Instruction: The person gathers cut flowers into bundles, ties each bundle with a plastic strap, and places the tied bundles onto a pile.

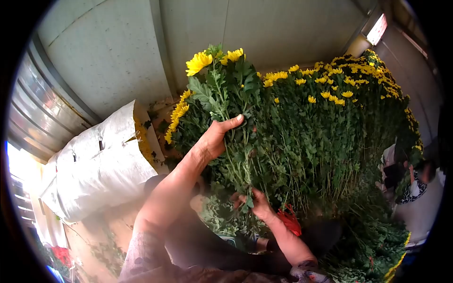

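A bunch of yellow chrysanthemums (214, 89) stands upright in front of me, blooms at the top. My left hand (219, 136) is wrapped round its stems below the blooms, with the thumb across the front. Lower down, my right hand (258, 203) is at the bottom part of the stems, its fingers bent among green leaves. What those fingers pinch, if anything, is too small to make out. Behind the bunch rises a large pile of cut yellow chrysanthemums (321, 127).
A white woven sack (101, 160) of yellow flowers lies at the left. Red ties (289, 220) lie beside my right forearm. More cut stems (368, 240) are heaped at the lower right. Another person (413, 181) is partly visible at the far right. Loose leaves litter the floor.
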The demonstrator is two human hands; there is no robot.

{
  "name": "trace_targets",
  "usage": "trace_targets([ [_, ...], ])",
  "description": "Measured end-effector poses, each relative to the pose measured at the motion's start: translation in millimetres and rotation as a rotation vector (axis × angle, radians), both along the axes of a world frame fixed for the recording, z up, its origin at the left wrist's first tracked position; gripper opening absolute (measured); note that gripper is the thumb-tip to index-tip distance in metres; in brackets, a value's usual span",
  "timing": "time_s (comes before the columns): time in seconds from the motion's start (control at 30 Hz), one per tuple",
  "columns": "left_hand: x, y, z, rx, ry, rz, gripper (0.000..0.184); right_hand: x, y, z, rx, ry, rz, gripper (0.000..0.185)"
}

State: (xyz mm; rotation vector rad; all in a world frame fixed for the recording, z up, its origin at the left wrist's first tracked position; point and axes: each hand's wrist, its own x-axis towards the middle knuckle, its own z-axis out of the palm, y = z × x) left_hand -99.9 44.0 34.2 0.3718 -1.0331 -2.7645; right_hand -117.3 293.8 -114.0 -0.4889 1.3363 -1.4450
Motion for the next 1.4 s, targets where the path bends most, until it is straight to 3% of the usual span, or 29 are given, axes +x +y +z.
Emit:
trace_targets([
  [0.07,1.4,-1.8,-5.5,0.005,-0.004,0.004,0.030,-16.9,-1.5,7.2,-0.053,0.552,0.086,0.038],
  [0.1,-0.5,-2.3,-8.7,0.031,-0.014,0.039,0.029,-27.8,-4.8,19.3,-0.047,0.633,-0.013,0.044],
  [0.2,-12.2,7.6,-16.7,0.061,0.001,0.115,0.026,-48.0,-41.4,125.2,-0.308,0.496,-0.275,0.050],
  [0.27,-20.6,19.5,-15.7,0.069,-0.025,0.062,0.026,-74.1,-74.1,164.6,-0.296,1.345,-0.331,0.050],
  [0.33,-26.3,33.5,-13.5,0.004,-0.023,0.072,0.023,-69.5,-114.1,200.3,-0.293,1.174,-0.431,0.042],
  [0.4,-30.1,46.7,-11.6,-0.113,-0.018,0.120,0.019,-74.4,-142.5,220.9,-0.186,1.507,-0.493,0.032],
  [0.47,-29.3,47.5,-4.3,-0.116,-0.053,0.052,0.018,-83.7,-149.9,216.9,-0.159,1.518,-0.506,0.023],
  [0.53,-25.3,42.0,-3.7,-0.114,-0.086,0.004,0.019,-87.9,-151.2,212.8,-0.329,1.243,-0.516,0.019],
  [0.57,-21.3,40.0,-6.1,-0.466,-0.097,-0.034,0.022,-85.7,-151.4,210.3,-0.386,1.248,-0.556,0.016],
  [0.6,-19.8,38.6,-5.7,-0.822,-0.104,-0.072,0.027,-78.4,-147.9,211.0,-0.266,1.278,-0.554,0.016],
  [0.67,-19.6,46.4,2.7,-0.966,-0.185,-0.136,0.034,-80.9,-149.3,209.2,-0.157,1.444,-0.565,0.015],
  [0.73,-24.0,48.7,4.5,-0.591,-0.107,-0.068,0.030,-93.0,-146.3,206.1,-0.167,1.332,-0.559,0.019],
  [0.8,-29.9,46.7,3.9,-0.246,-0.039,-0.014,0.026,-97.6,-138.6,197.5,-0.462,1.050,-0.602,0.022],
  [0.87,-32.9,45.1,3.4,-0.026,-0.102,-0.075,0.029,-94.7,-131.1,194.9,-0.403,1.009,-0.584,0.024],
  [0.93,-37.7,56.7,-6.5,-0.080,-0.121,-0.070,0.030,-89.8,-134.0,206.0,-0.123,1.302,-0.608,0.024],
  [1.0,-40.4,65.4,-1.2,-0.215,-0.140,-0.047,0.032,-99.5,-134.9,201.6,-0.088,1.443,-0.588,0.027],
  [1.07,-38.8,63.1,3.3,-0.140,-0.112,-0.094,0.039,-103.3,-132.8,197.4,-0.283,1.161,-0.618,0.027],
  [1.13,-42.6,58.6,-0.8,0.002,0.006,-0.115,0.045,-99.5,-121.6,194.2,-0.481,0.655,-0.568,0.018],
  [1.23,-39.9,55.5,2.6,0.002,0.026,-0.212,0.040,-102.2,-104.9,194.0,-0.627,0.339,-0.576,0.022],
  [1.3,-43.6,55.9,2.2,-0.051,0.046,-0.212,0.036,-107.3,-94.9,196.4,-0.535,0.387,-0.623,0.019],
  [1.4,-47.9,54.9,-8.5,0.093,0.075,-0.293,0.038,-103.5,-84.8,195.7,-0.482,0.520,-0.677,0.017],
])
